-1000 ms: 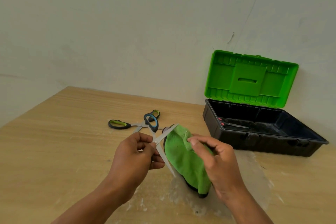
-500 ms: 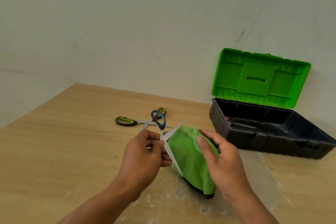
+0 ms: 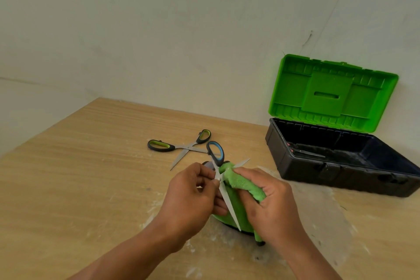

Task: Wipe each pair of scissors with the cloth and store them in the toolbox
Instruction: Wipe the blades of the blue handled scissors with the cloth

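The left hand [image 3: 193,198] pinches the blue-handled scissors [image 3: 223,188] near the pivot, blades spread, with the green-handled scissors [image 3: 181,148] lying on the table [image 3: 91,177] just beyond it. The right hand [image 3: 270,209], its fingers flatter on the green cloth [image 3: 238,183] a moment ago, now curls round a bunched fold pressed against one blade. Farther right of that hand the black toolbox [image 3: 341,173] stands open, green lid [image 3: 329,93] up, one red-handled pair [image 3: 306,153] lying inside.

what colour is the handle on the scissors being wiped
Blue and black handle, clearest in the head view.
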`<state>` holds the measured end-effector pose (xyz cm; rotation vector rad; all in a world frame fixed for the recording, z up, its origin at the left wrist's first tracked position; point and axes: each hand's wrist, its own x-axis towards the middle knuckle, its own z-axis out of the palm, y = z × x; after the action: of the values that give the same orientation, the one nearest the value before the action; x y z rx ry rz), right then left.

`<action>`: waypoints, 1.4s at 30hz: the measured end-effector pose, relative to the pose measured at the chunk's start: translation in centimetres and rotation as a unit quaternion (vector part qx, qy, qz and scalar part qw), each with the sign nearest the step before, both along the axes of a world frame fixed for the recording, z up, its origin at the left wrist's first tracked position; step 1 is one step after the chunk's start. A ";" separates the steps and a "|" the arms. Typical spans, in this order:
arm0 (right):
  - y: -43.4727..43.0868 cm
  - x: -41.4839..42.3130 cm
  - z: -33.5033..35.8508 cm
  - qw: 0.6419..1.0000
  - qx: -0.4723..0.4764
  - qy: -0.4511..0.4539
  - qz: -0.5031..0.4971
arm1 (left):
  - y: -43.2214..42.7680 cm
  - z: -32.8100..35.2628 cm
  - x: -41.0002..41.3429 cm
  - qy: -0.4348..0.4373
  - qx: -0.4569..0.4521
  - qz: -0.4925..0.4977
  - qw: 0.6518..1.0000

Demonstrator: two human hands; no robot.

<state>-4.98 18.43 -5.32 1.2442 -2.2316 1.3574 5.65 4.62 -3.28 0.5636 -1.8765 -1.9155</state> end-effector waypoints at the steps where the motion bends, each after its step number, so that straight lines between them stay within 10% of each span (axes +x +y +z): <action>1: 0.0 -0.1 0.0 1.000 -0.004 0.020 -0.013 | 0.0 0.0 0.0 0.003 0.016 -0.007 1.000; 42: -0.3 -0.5 0.4 0.991 -0.080 0.078 -0.071 | 0.1 0.3 0.1 0.026 0.001 -0.022 0.999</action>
<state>-5.52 18.10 -4.94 1.0768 -2.0217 1.3086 5.80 4.76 -3.00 0.4733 -1.8695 -1.9419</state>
